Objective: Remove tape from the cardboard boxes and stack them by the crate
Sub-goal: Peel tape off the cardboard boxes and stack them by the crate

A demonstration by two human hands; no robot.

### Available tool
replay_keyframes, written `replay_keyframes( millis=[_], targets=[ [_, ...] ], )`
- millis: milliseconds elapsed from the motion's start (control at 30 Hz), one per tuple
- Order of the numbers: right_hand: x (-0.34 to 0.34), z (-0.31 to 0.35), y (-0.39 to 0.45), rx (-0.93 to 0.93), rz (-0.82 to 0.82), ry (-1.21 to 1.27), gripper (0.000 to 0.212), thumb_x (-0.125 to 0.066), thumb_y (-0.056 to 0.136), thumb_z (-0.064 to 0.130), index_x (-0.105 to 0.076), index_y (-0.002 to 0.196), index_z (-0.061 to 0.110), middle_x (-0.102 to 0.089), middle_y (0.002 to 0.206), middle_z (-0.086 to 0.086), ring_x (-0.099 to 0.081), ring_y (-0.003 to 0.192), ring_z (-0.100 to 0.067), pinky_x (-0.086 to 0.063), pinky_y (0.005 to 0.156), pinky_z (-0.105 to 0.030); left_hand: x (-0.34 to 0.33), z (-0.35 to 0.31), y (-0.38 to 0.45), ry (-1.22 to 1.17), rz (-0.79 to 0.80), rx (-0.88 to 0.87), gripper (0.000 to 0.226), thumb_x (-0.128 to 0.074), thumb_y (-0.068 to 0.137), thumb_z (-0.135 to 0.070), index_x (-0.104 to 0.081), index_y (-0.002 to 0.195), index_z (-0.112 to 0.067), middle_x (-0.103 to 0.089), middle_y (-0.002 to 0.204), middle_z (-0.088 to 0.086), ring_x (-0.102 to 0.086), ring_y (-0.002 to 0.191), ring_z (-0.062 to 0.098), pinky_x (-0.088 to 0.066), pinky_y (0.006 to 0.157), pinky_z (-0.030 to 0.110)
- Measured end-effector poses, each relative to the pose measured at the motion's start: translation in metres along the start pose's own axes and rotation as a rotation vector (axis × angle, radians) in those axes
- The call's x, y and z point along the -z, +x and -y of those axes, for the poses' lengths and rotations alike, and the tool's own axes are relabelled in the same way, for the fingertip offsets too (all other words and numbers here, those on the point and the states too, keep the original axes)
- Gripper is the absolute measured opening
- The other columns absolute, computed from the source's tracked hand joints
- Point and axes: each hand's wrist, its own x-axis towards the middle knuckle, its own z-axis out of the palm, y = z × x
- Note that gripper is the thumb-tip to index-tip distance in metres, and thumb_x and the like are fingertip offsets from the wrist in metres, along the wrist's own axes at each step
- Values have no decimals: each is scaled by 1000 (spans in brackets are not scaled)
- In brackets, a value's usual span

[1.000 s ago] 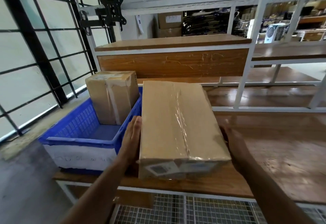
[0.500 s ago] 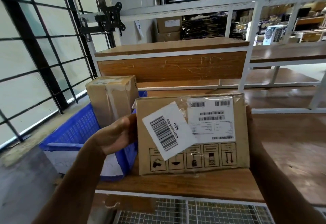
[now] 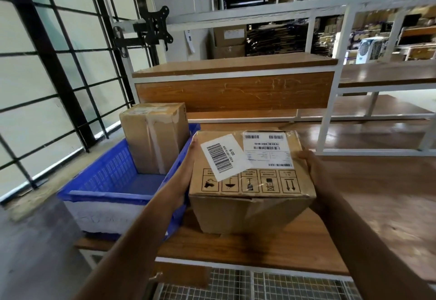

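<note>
Cardboard box (image 3: 252, 181), held between your two hands above the wooden bench (image 3: 354, 217), its labelled face turned up toward you. Your left hand (image 3: 186, 177) lies flat against the box's left side, fingers straight and pointing away from you; your right hand (image 3: 311, 169) clasps the right side, fingers curled over the upper right edge. The hands are set apart by the width of the box. Two white barcode labels sit on the upper face: a slanted one (image 3: 223, 156) at left and a larger shipping label (image 3: 267, 149) at right, above a row of printed handling symbols. Clear tape gleams over that face. Just left of the held box stands a blue crate (image 3: 106, 181) on the bench's left end, with a second taped box (image 3: 155, 138) standing upright inside it at its far right corner. A black mounting bracket (image 3: 153, 28) hangs on the white frame behind.
</note>
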Motion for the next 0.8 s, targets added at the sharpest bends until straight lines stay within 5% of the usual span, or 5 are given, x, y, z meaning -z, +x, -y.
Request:
replay_keyframes(
  millis=[267, 400, 500, 633, 800],
  targets=[
    [-17, 23, 26, 138, -2, -496, 46, -57, 97, 11, -49, 141, 23, -65, 122, -4, -71, 98, -19, -60, 76, -32, 26, -10, 31, -67, -188, 107, 61, -71, 81, -59, -69, 118, -11, -76, 107, 16, -72, 103, 33, -50, 104, 53],
    [-24, 21, 38, 251, -41, -870, 34, -50, 101, 13, -58, 134, 18, -37, 154, 2, -56, 121, -17, -56, 93, -37, 27, -14, 36, 132, -127, 49, 40, -66, 94, -44, -69, 115, -10, -77, 105, 10, -73, 103, 27, -50, 105, 49],
    [-28, 15, 41, 425, -73, -1250, 31, -50, 101, 17, -60, 130, 13, -42, 151, -5, -42, 135, -19, -42, 109, -39, 23, -10, 37, 179, -72, -16, 45, -62, 96, -45, -66, 126, -11, -77, 107, 6, -73, 103, 21, -53, 101, 43],
    [-38, 5, 33, 494, 1, -1556, 47, -43, 101, 48, -53, 135, 18, -52, 142, -3, -45, 133, -20, -38, 109, -37, 20, -1, 41, 636, -145, -311, 76, -58, 90, -66, -40, 153, -29, -39, 159, -2, -36, 145, 15, -31, 120, 45],
    [-38, -3, 43, 478, 30, -1800, 89, -32, 83, 82, -33, 151, 24, -34, 158, 2, -23, 148, -13, -9, 123, -46, 15, 0, 39, 1056, -109, -504, 88, -65, 79, -72, -39, 153, -31, -25, 165, -6, -11, 153, 11, -11, 124, 46]
  ],
)
